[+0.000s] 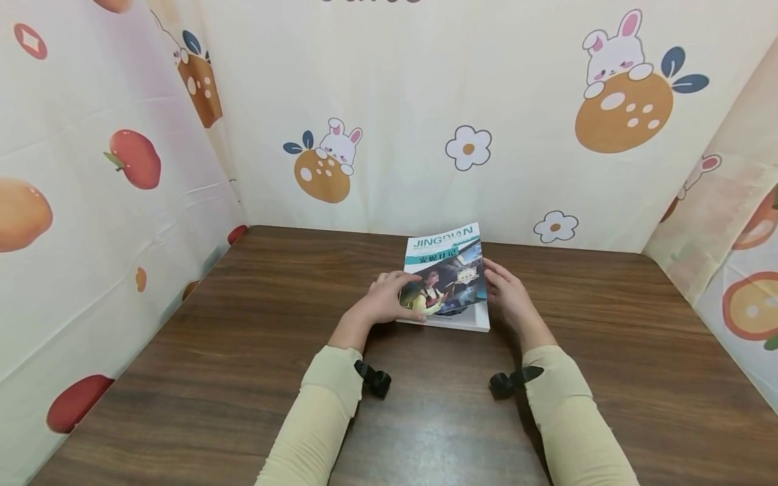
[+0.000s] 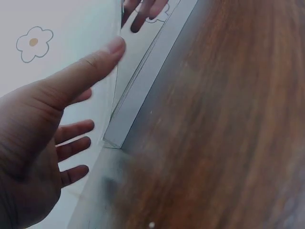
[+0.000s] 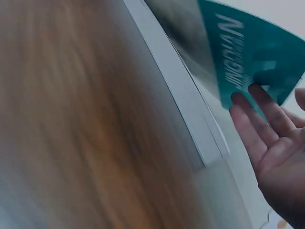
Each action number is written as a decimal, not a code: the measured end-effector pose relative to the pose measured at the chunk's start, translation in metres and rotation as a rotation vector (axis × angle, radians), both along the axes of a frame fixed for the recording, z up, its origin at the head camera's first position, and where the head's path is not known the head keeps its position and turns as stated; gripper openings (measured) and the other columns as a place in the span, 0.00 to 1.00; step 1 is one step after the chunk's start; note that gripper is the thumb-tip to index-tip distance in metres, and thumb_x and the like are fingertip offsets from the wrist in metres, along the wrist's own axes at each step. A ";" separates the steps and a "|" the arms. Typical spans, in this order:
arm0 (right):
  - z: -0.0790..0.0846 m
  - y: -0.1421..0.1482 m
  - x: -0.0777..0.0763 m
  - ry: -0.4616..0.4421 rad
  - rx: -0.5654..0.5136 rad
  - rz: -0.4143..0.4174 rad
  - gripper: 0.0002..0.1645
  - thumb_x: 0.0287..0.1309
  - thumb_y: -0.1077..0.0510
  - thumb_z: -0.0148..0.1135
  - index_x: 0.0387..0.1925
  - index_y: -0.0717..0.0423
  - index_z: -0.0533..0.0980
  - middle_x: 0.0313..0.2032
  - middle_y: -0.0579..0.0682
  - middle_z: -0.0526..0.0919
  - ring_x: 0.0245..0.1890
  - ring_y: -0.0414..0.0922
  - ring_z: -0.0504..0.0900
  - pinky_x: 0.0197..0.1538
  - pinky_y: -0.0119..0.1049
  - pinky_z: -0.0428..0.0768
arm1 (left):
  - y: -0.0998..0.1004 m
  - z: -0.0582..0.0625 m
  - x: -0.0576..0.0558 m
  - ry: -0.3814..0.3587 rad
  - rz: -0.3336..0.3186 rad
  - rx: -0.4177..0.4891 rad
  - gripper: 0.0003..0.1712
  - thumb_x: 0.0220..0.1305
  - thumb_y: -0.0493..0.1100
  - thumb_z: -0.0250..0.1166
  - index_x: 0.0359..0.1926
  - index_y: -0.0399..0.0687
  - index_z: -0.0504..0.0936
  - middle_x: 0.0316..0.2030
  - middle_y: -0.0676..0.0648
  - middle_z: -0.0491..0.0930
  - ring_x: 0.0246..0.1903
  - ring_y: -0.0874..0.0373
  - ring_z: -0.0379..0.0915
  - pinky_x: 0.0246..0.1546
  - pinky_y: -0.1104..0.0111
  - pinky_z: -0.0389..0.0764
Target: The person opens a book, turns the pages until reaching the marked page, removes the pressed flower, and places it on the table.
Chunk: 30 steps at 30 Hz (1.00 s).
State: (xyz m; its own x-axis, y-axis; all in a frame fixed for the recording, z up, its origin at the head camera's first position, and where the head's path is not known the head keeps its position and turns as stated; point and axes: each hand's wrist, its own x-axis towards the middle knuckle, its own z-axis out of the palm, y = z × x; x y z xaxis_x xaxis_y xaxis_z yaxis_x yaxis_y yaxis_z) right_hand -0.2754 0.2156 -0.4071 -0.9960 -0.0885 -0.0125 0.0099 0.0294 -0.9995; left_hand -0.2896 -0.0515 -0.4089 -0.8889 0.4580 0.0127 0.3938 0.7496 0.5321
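A book (image 1: 440, 322) with a thick white page block (image 2: 138, 90) lies near the table's back edge. Above it, a glossy cover (image 1: 446, 273) with a dark illustration and teal lettering tilts away from the pages. Whether that cover belongs to a second book, I cannot tell. The left hand (image 1: 387, 297) touches its lower left, thumb and fingers spread. From the left wrist, the thumb crosses the raised edge and the fingers stand apart. The right hand (image 1: 509, 293) lies along the right side, its extended fingers (image 3: 250, 107) against a teal panel (image 3: 257, 52).
The brown wooden table (image 1: 273, 290) extends to both sides and in front of the book. Close behind stands a cream curtain (image 1: 395, 182) printed with rabbits, fruit and flowers. A black wrist strap (image 1: 373, 379) is on each sleeve.
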 end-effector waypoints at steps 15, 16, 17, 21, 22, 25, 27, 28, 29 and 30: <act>0.004 -0.063 0.010 0.156 0.077 0.426 0.34 0.71 0.45 0.30 0.71 0.59 0.47 0.69 0.60 0.51 0.69 0.55 0.48 0.66 0.54 0.48 | 0.004 0.010 0.005 0.120 0.034 0.468 0.47 0.49 0.58 0.70 0.66 0.56 0.58 0.52 0.49 0.65 0.50 0.52 0.63 0.44 0.56 0.73; 0.005 -0.064 0.010 0.147 0.125 0.425 0.34 0.71 0.44 0.30 0.71 0.56 0.48 0.69 0.57 0.51 0.69 0.55 0.49 0.66 0.54 0.47 | 0.004 0.011 0.006 0.156 0.050 0.490 0.46 0.50 0.58 0.69 0.66 0.55 0.58 0.49 0.49 0.65 0.48 0.53 0.65 0.41 0.58 0.74; 0.005 -0.065 0.011 0.139 0.165 0.424 0.34 0.70 0.43 0.31 0.71 0.54 0.48 0.70 0.55 0.51 0.68 0.55 0.49 0.65 0.55 0.46 | 0.005 0.013 0.006 0.195 0.066 0.500 0.44 0.50 0.58 0.69 0.65 0.55 0.59 0.47 0.49 0.66 0.46 0.54 0.65 0.39 0.60 0.74; 0.007 -0.068 0.013 0.114 0.247 0.427 0.34 0.70 0.40 0.30 0.72 0.48 0.48 0.71 0.50 0.49 0.69 0.53 0.47 0.65 0.58 0.44 | 0.007 0.018 0.010 0.356 0.100 0.463 0.38 0.53 0.56 0.66 0.62 0.53 0.62 0.41 0.50 0.68 0.39 0.57 0.67 0.29 0.67 0.71; 0.007 -0.068 0.014 0.107 0.263 0.424 0.34 0.69 0.40 0.30 0.72 0.47 0.48 0.71 0.49 0.49 0.69 0.53 0.46 0.64 0.59 0.44 | 0.008 0.019 0.010 0.390 0.105 0.445 0.37 0.53 0.56 0.66 0.62 0.52 0.63 0.40 0.50 0.68 0.37 0.58 0.67 0.27 0.69 0.71; 0.009 -0.070 0.016 0.092 0.282 0.430 0.35 0.69 0.40 0.31 0.72 0.50 0.47 0.71 0.50 0.47 0.70 0.52 0.44 0.64 0.59 0.43 | 0.012 0.023 0.011 0.491 0.104 0.397 0.35 0.55 0.54 0.65 0.61 0.50 0.64 0.37 0.51 0.69 0.33 0.58 0.68 0.23 0.72 0.68; 0.009 -0.071 0.017 0.072 0.291 0.435 0.35 0.69 0.40 0.32 0.72 0.49 0.47 0.71 0.50 0.46 0.69 0.52 0.44 0.64 0.59 0.42 | 0.014 0.025 0.011 0.567 0.104 0.386 0.33 0.58 0.51 0.64 0.61 0.48 0.65 0.35 0.51 0.70 0.31 0.58 0.69 0.22 0.72 0.68; 0.009 -0.072 0.017 0.070 0.290 0.444 0.34 0.70 0.41 0.32 0.72 0.49 0.47 0.71 0.50 0.46 0.69 0.53 0.44 0.64 0.60 0.42 | 0.015 0.026 0.010 0.604 0.108 0.386 0.31 0.59 0.49 0.63 0.61 0.47 0.65 0.35 0.50 0.71 0.30 0.57 0.69 0.22 0.71 0.69; 0.009 -0.072 0.018 0.063 0.286 0.447 0.33 0.70 0.42 0.33 0.72 0.48 0.48 0.71 0.49 0.45 0.69 0.54 0.45 0.64 0.60 0.42 | 0.015 0.027 0.010 0.641 0.113 0.385 0.30 0.59 0.46 0.62 0.62 0.47 0.65 0.35 0.49 0.73 0.29 0.57 0.70 0.22 0.70 0.70; 0.010 -0.072 0.018 0.061 0.279 0.451 0.32 0.70 0.44 0.33 0.72 0.47 0.47 0.71 0.49 0.45 0.69 0.55 0.46 0.64 0.60 0.42 | 0.015 0.028 0.010 0.671 0.122 0.387 0.29 0.60 0.44 0.61 0.62 0.46 0.65 0.37 0.47 0.75 0.30 0.56 0.71 0.23 0.68 0.73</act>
State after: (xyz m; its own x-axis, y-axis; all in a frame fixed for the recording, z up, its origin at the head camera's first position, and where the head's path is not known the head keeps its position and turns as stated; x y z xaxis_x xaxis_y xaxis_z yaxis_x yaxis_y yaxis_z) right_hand -0.2578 0.1434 -0.3975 -0.8595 -0.5096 -0.0401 -0.1228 0.2821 -0.9515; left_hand -0.2794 -0.0366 -0.3806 -0.6784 0.2108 0.7038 0.6503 0.6180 0.4417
